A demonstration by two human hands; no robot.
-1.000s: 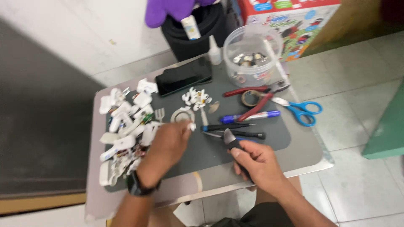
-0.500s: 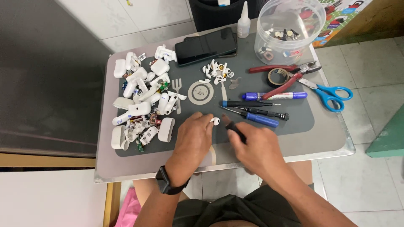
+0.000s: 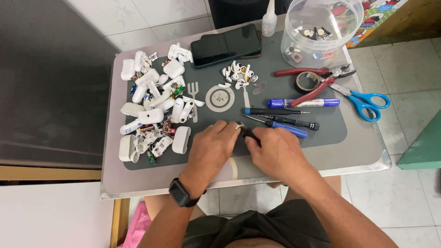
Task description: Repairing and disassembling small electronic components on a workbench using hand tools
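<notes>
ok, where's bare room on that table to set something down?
Free: the grey mat right of the blue-handled screwdrivers, below the blue marker; also the table's front-left edge beside the left hand. Crowded: the white casing pile at left, and around the pliers and scissors.

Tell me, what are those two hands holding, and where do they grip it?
The left hand pinches a tiny white part at its fingertips; the right hand grips a small dark tool around its handle, tip against that part.
</notes>
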